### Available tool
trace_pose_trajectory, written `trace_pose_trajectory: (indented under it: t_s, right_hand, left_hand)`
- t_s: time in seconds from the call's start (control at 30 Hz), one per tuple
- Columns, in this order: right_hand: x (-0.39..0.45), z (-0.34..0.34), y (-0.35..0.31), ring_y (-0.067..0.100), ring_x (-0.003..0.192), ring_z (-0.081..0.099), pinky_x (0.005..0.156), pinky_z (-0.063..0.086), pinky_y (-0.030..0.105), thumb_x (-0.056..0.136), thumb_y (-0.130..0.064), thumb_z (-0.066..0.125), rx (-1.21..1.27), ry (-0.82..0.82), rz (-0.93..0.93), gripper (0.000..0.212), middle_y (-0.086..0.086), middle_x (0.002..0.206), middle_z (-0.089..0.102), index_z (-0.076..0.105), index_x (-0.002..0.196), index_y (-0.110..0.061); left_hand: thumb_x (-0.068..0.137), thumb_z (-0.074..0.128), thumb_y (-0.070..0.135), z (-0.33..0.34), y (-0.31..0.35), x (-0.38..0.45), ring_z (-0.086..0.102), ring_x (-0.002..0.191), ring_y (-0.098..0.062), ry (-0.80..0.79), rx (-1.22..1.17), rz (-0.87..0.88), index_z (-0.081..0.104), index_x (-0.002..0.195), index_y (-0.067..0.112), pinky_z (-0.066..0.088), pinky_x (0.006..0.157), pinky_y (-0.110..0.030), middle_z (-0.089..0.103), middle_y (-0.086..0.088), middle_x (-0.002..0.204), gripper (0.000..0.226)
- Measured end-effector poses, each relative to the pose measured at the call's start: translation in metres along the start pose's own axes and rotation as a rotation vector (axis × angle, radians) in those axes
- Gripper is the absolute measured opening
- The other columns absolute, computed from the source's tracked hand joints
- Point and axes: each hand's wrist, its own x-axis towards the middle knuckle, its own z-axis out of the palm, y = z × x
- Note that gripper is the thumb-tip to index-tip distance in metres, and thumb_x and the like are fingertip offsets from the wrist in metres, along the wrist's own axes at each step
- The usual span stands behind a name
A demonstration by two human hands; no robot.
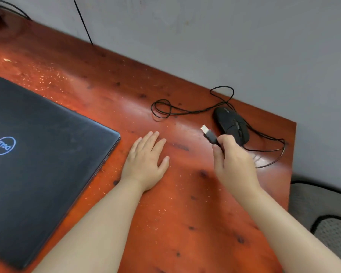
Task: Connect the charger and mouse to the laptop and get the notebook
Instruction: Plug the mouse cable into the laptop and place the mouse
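Right hand (234, 164) pinched mouse USB plug (207, 132), center-right; left hand (146, 160) flat, released. I'd square plug to Dell laptop (47, 154) side port.

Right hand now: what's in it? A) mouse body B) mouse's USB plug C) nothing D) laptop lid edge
B: the right hand pinches the USB plug with its metal end pointing up and away, while the mouse sits on the desk just beyond it and the laptop lies shut, untouched.
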Motion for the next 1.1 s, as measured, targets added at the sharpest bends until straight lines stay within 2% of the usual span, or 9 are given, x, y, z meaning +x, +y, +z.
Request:
trace_pose_trajectory:
  t_s: [0.1,0.2,0.3,0.4,0.53,0.6,0.7,0.87,1.1]
  right_hand:
    - [-0.017,-0.021,-0.007,0.03,0.037,0.058,0.035,0.028,0.014,0.075,-0.004,0.056,-0.075,0.031,-0.025,0.012,0.013,0.054,0.065,0.063,0.081,0.003]
    - [-0.018,-0.037,-0.019,0.029,0.043,0.062,0.037,0.045,0.023,0.08,-0.013,0.046,-0.178,0.1,-0.04,0.025,0.012,0.059,0.068,0.067,0.078,0.0]
    - [-0.004,-0.039,-0.039,0.029,0.046,0.057,0.048,0.04,0.032,0.069,0.002,0.062,-0.324,0.173,-0.14,0.006,0.011,0.053,0.062,0.067,0.07,-0.001]
    - [0.022,-0.033,-0.061,0.027,0.05,0.057,0.059,0.025,0.031,0.06,0.01,0.069,-0.352,0.226,-0.177,0.015,0.009,0.052,0.061,0.069,0.068,-0.003]
    - [0.045,-0.017,-0.104,0.027,0.053,0.061,0.06,0.026,0.032,0.058,0.011,0.073,-0.262,0.236,-0.262,0.019,0.007,0.054,0.065,0.07,0.069,-0.004]
    - [0.043,0.002,-0.127,0.026,0.053,0.062,0.062,0.026,0.032,0.058,0.011,0.074,-0.233,0.209,-0.316,0.02,0.005,0.054,0.065,0.071,0.069,-0.005]
    - [0.028,0.039,-0.152,0.024,0.053,0.063,0.066,0.027,0.031,0.052,0.01,0.077,-0.219,0.074,-0.346,0.024,0.004,0.054,0.065,0.07,0.068,-0.007]
    - [0.005,0.08,-0.156,0.031,0.056,0.063,0.06,0.049,0.038,0.062,0.008,0.071,-0.113,-0.182,-0.169,0.011,0.011,0.058,0.065,0.066,0.068,-0.001]
    - [-0.005,0.095,-0.144,0.033,0.066,0.066,0.067,0.038,0.038,0.065,0.004,0.066,-0.004,-0.105,0.074,0.009,0.015,0.065,0.069,0.069,0.073,0.001]
  left_hand:
    - [0.091,0.049,0.024,-0.009,0.007,-0.007,0.029,0.139,-0.02,0.018,0.018,0.003,0.044,0.133,0.011,0.017,0.117,-0.036,0.039,-0.009,0.147,0.045]
    - [0.069,0.07,0.001,-0.024,0.007,-0.02,0.063,0.105,-0.04,0.116,0.059,0.131,0.068,0.099,-0.004,0.048,0.089,-0.055,0.069,-0.024,0.109,0.03]
    - [0.071,0.061,0.007,-0.049,-0.008,-0.032,0.068,0.095,-0.039,0.139,0.13,0.21,0.071,0.089,-0.002,0.052,0.079,-0.057,0.072,-0.022,0.099,0.022]
    - [0.073,0.04,0.019,-0.075,-0.04,-0.04,0.068,0.096,-0.038,0.129,0.162,0.191,0.071,0.088,-0.001,0.054,0.077,-0.055,0.072,-0.021,0.1,0.04]
    - [0.08,0.063,0.006,-0.098,-0.088,-0.05,0.05,0.123,-0.038,0.088,0.126,-0.011,0.062,0.112,-0.003,0.043,0.099,-0.053,0.058,-0.024,0.126,0.033]
    - [0.091,0.05,0.017,-0.102,-0.11,-0.051,0.025,0.141,-0.024,0.004,0.136,-0.044,0.043,0.134,0.007,0.023,0.115,-0.041,0.036,-0.012,0.148,0.045]
    - [0.097,0.033,0.031,-0.098,-0.137,-0.05,0.006,0.145,-0.015,-0.056,0.149,-0.031,0.022,0.143,0.016,0.008,0.119,-0.032,0.015,-0.001,0.156,0.05]
    - [0.096,0.031,0.032,-0.086,-0.154,-0.05,0.004,0.145,-0.014,-0.035,0.104,0.003,0.019,0.144,0.016,0.003,0.119,-0.033,0.013,0.0,0.157,0.052]
    - [0.095,0.031,0.03,-0.082,-0.156,-0.051,0.004,0.145,-0.015,-0.031,0.053,0.023,0.018,0.144,0.013,0.003,0.119,-0.033,0.012,-0.003,0.157,0.054]
